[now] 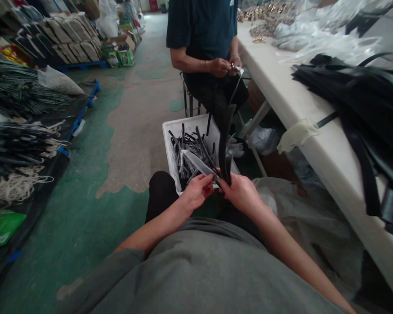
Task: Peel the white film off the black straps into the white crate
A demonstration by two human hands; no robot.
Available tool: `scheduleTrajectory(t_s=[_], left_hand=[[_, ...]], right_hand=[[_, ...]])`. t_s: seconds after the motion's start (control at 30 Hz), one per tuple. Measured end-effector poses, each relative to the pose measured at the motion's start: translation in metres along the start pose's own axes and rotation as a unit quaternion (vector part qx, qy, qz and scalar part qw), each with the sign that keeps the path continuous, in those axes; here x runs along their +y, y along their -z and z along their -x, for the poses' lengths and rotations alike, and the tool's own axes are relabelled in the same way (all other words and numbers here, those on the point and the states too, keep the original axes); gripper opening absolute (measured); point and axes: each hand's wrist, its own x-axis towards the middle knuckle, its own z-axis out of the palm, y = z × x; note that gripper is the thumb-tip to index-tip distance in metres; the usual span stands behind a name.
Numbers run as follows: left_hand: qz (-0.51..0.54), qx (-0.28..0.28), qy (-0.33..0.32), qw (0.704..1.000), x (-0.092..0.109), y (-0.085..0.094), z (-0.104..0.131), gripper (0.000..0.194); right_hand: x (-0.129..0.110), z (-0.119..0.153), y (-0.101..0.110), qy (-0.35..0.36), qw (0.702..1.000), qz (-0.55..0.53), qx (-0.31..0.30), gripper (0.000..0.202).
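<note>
My right hand point(241, 192) is closed round the lower end of some black straps point(225, 150), which stand up and curve above it. Close beside it, my left hand point(199, 190) pinches at the end of a pale grey strip point(196, 163) where that strip meets the straps. Fingers hide the exact point of contact. Below and beyond both hands stands a white bin point(169, 144) that holds many loose black and grey strips point(191, 146).
A seated co-worker point(201, 26) faces me, handling a small piece. On the right, a white table point(281, 96) carries black straps point(350, 93) and clear plastic bags point(324, 39). To the left, bundled cords point(19, 87) lie on a blue-edged pallet point(80, 113).
</note>
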Motion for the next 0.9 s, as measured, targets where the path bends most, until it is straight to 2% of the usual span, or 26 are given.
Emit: scheduleTrajectory(t_s=[0.17,0.3,0.37,0.5,0.63,0.73,0.9], left_hand=[[0.007,0.035,-0.041,0.999,0.006,0.003,-0.004,0.034],[-0.015,0.011,-0.009,1.000,0.003,0.000,-0.001,0.033],[-0.018,0.005,-0.013,1.000,0.003,-0.001,0.000,0.031],[-0.010,0.041,-0.062,0.997,0.016,0.006,-0.002,0.027],[-0.031,0.028,-0.043,0.998,0.014,0.003,-0.001,0.027],[-0.052,0.017,-0.016,0.998,0.003,-0.005,0.002,0.027],[-0.039,0.039,-0.039,0.998,0.010,0.001,-0.003,0.028]], right_hand=[[0.002,0.004,0.004,0.001,0.998,-0.045,-0.043,0.045],[0.000,0.003,0.000,-0.011,1.000,-0.003,-0.007,0.042],[0.003,0.001,-0.004,-0.007,0.999,-0.043,-0.009,0.042],[0.015,0.008,-0.007,0.012,0.989,-0.132,-0.060,0.044],[0.015,0.009,-0.012,0.006,0.997,-0.077,-0.009,0.042],[0.010,0.002,-0.013,0.001,0.995,-0.104,0.006,0.042],[0.014,0.013,-0.002,0.006,0.982,-0.176,-0.072,0.044]])
